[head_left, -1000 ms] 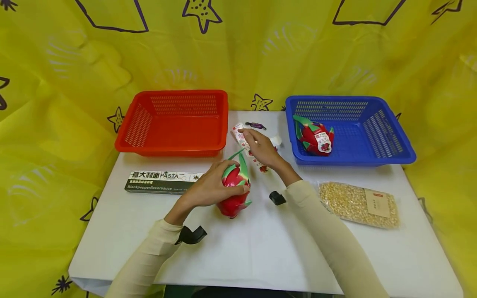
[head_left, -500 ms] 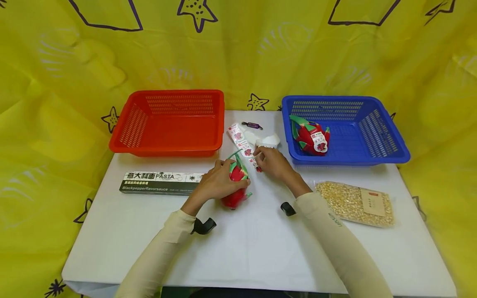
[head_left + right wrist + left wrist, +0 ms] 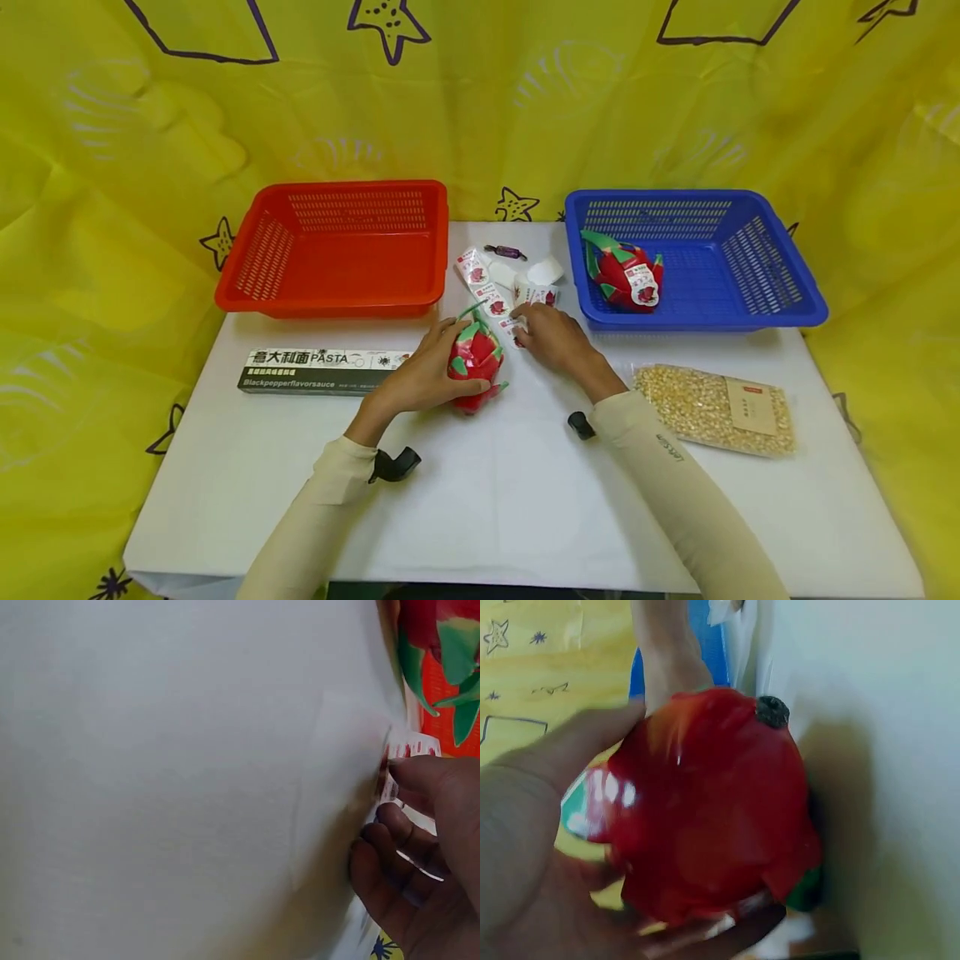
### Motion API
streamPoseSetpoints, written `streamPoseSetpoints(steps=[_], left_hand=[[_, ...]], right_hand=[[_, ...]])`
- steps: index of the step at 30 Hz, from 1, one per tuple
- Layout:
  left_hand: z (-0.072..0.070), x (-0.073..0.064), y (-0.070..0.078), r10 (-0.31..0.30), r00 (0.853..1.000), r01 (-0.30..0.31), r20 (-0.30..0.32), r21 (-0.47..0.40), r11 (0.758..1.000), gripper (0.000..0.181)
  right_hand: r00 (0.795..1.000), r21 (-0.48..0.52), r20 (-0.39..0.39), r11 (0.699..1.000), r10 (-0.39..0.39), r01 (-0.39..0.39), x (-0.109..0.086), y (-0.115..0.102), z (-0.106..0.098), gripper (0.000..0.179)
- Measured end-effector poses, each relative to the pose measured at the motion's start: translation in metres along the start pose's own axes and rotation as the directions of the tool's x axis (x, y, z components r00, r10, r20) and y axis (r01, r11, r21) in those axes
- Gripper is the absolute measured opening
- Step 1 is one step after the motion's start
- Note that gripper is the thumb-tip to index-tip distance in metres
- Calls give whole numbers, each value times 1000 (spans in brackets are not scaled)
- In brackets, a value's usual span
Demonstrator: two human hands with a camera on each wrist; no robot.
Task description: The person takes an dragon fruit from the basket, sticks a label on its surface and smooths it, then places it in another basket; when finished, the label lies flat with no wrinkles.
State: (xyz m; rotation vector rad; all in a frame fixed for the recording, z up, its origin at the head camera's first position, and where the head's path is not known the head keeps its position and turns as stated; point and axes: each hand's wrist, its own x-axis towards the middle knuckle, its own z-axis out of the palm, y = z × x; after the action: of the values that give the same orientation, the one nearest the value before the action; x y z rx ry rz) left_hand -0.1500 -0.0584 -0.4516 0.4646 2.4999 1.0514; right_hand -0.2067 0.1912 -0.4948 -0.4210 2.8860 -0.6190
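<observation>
A shiny red dragon fruit [image 3: 476, 354] with green leafy tips is held in my left hand [image 3: 423, 375], thumb on the near side and fingers over the far side. The left wrist view shows its glossy red body [image 3: 705, 802] with the fingers curled around it. A strip of white labels [image 3: 491, 300] printed with red fruit lies just beyond it. My right hand [image 3: 555, 337] pinches the strip's near end; in the right wrist view the thumb and forefinger meet at the edge of the labels [image 3: 412, 746]. The fingertips hide that end of the strip.
A red basket [image 3: 337, 308] stands back left; a blue basket [image 3: 705, 321] holding another, labelled dragon fruit [image 3: 626, 279] stands back right. A pasta box [image 3: 315, 371] lies left, a bag of corn kernels [image 3: 690, 404] right. Behind the strip are a wrapped candy [image 3: 506, 252] and white paper [image 3: 545, 271].
My right hand has come down from above the label strip to pinch its near end. The left hand keeps hold of the dragon fruit and has shifted slightly.
</observation>
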Motion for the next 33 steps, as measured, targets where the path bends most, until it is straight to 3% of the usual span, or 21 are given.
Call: streamPoseSetpoints(steps=[2,5,9,14,17,20,22,25,28,33], left_hand=[[0,-3,-4,29,999,-28,24,-37,999,104],[1,-4,-7,53,999,-53,7,-62,997,104],[5,3,-6,75,993,-79,-88,-41,996,93],[9,14,-4,88,973,-96,-214,-27,995,79],[10,17,-6,96,970,-108,-222,-41,993,77],[10,17,-9,99,972,-124,-212,-111,986,70],[9,17,-11,102,971,-140,-214,-170,975,64],[8,16,-12,107,968,-162,-225,-242,957,58],[8,18,-13,120,965,-178,-233,-250,952,56],[9,23,-14,159,961,-214,-225,-244,946,55]], right_hand=[[1000,26,-9,1000,6,-5,1,1,0,28],[1000,27,-24,1000,-3,4,1,2,0,21],[999,12,-43,999,-31,31,1,2,1,15],[996,14,-66,998,-56,57,2,1,1,18],[993,-21,-82,996,-91,89,0,0,2,22],[986,-40,-102,991,-128,125,-5,1,2,12],[986,-4,-114,992,-125,125,-8,3,1,10],[990,131,-115,986,-84,99,-13,5,-1,15],[994,232,-99,970,-54,76,-18,6,-6,16],[994,307,-99,949,-37,65,-26,5,-11,17]])
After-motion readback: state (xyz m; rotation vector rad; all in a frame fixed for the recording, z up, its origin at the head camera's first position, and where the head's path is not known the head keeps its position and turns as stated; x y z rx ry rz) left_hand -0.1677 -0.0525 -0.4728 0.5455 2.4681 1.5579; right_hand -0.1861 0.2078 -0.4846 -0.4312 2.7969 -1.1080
